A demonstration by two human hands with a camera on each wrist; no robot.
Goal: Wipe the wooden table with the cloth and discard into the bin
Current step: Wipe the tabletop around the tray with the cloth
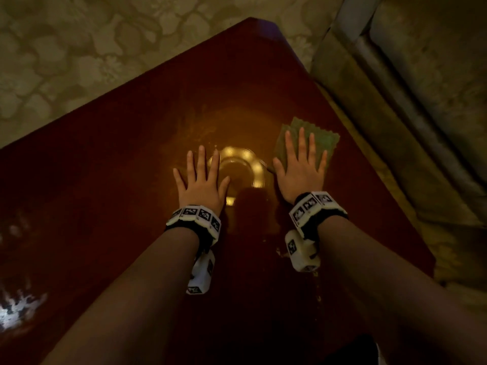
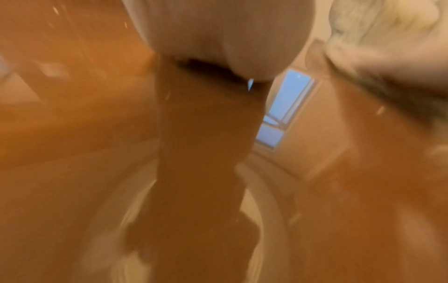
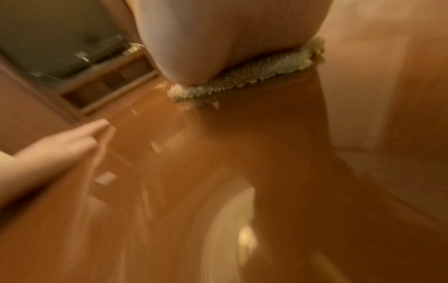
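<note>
— Forearms first, nearest the head camera: what do they show?

— Both reach forward over the wooden table (image 1: 110, 159), each in a dark sleeve with a band of black-and-white markers at the wrist. The left hand (image 1: 201, 184) lies palm down on bare wood, fingers straight and spread, holding nothing.

— And the right hand?

— The right hand (image 1: 300, 171) is also flat, fingers straight and slightly apart, pressing down on the green cloth (image 1: 322, 142). It does not grip the cloth; the palm and fingers simply cover the near part. The right wrist view confirms this: the fuzzy edge of the cloth (image 3: 244, 76) is pinned between the heel of the hand and the table.

— Position of the cloth?

— Toward the right-hand edge of the table, folded, its far corners showing beyond the fingertips. It lies just beside a bright round reflection of a lamp (image 1: 237, 167) in the polished top, which sits between the two hands.

— Surroundings?

— Patterned carpet (image 1: 66, 48) beyond the table; an upholstered sofa (image 1: 421, 88) along the right side. No bin can be made out. Both wrist views are blurred.
</note>
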